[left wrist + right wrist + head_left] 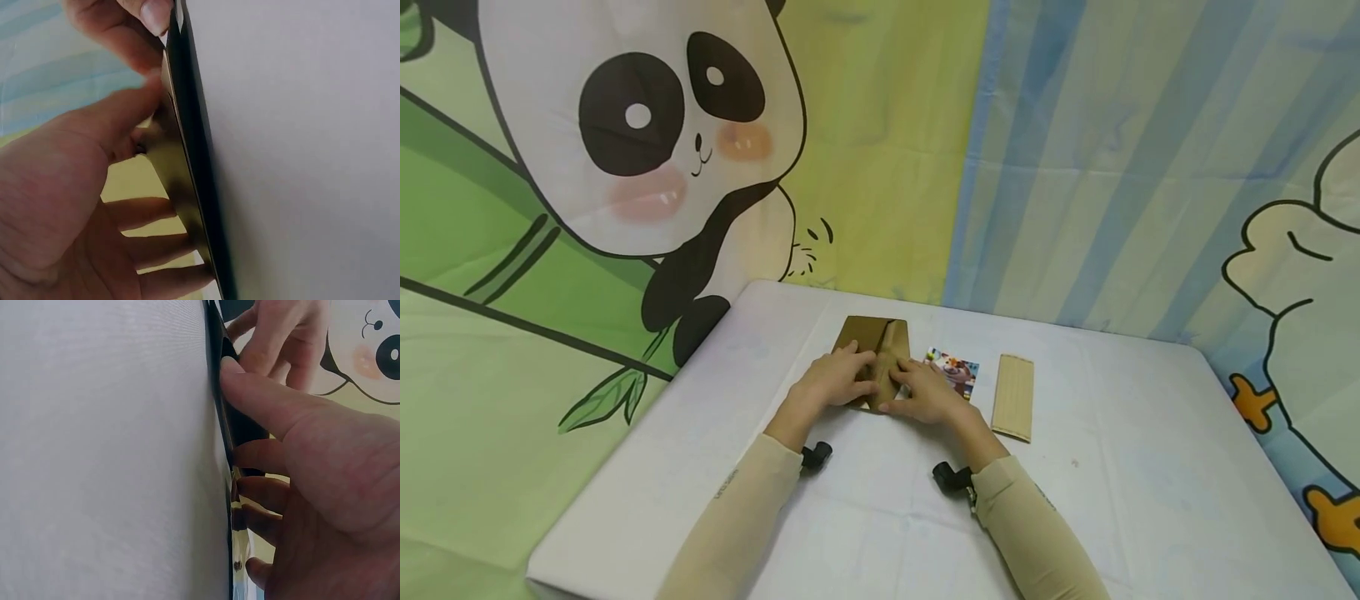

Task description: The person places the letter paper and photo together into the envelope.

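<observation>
A shiny gold-brown sheet (859,332) lies on the white table, with one side folded over in a paler flap (892,340). My left hand (832,375) rests on its left part, fingertips pressing the surface. From the right, my right hand (928,392) presses on the flap with its fingers and thumb. Seen edge-on in the left wrist view, the sheet (178,169) lies under my spread left fingers (153,212). In the right wrist view, my right thumb (262,394) touches the near edge. A colourful picture card (961,371) is partly hidden behind my right hand.
To the right of the card lies a flat tan rectangular piece (1013,398). The white tablecloth (1135,467) stretches toward the front and right. Behind the table hangs a printed curtain (895,167) with a panda on it. Black wrist cameras (951,477) sit under both forearms.
</observation>
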